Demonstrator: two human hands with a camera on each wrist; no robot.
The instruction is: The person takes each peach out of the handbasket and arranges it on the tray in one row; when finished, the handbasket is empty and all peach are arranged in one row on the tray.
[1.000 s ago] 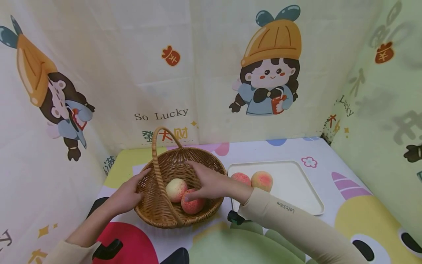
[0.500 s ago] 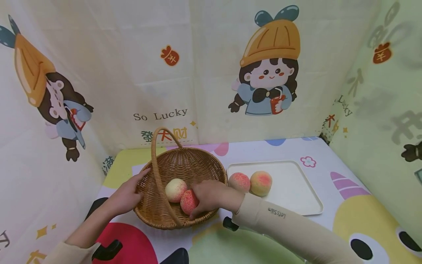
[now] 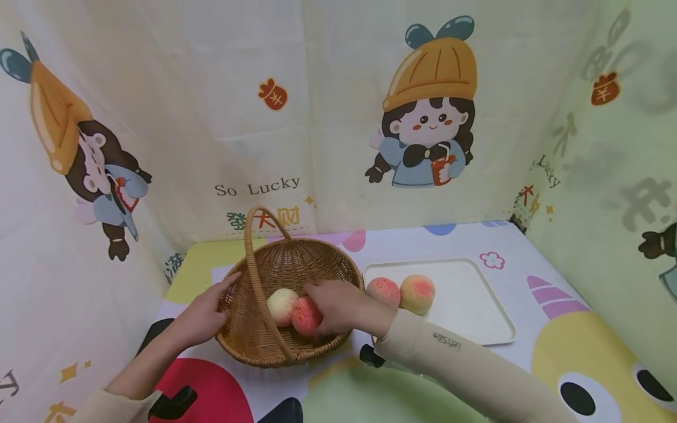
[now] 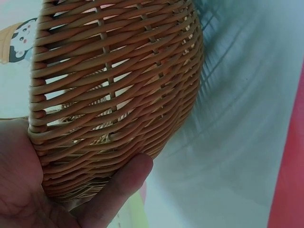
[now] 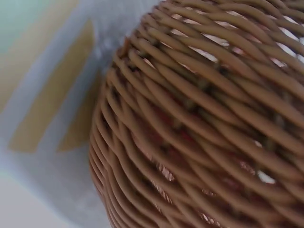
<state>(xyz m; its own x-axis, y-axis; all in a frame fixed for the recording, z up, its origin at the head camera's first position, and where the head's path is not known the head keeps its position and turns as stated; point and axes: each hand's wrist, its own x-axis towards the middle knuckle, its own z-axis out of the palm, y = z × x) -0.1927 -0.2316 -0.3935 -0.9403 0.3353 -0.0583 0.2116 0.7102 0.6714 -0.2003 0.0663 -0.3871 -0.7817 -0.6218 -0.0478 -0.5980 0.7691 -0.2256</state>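
Note:
A brown wicker basket (image 3: 296,252) with a tall arched handle stands on the table, holding two peaches. My left hand (image 3: 203,314) grips its left rim; in the left wrist view a finger lies along the outside of the weave (image 4: 123,85). Inside the basket, my right hand (image 3: 338,305) holds a red peach (image 3: 305,316) from its right side, fingers bent round it. The pale cream-and-pink peach (image 3: 282,306) sits just left of it, partly overlapped. In the right wrist view the basket wall (image 5: 204,118) hides the right hand.
Right of the basket lies a white rectangular tray (image 3: 476,320) with a pink peach (image 3: 383,291) and a yellow-orange peach (image 3: 418,294) at its left side. My right forearm crosses its near left corner. Printed cloth walls (image 3: 338,117) enclose the table at the back and sides.
My right hand came down into the basket from above the peaches and closed round the red peach, which has shifted slightly up in view. The left hand stays at the rim.

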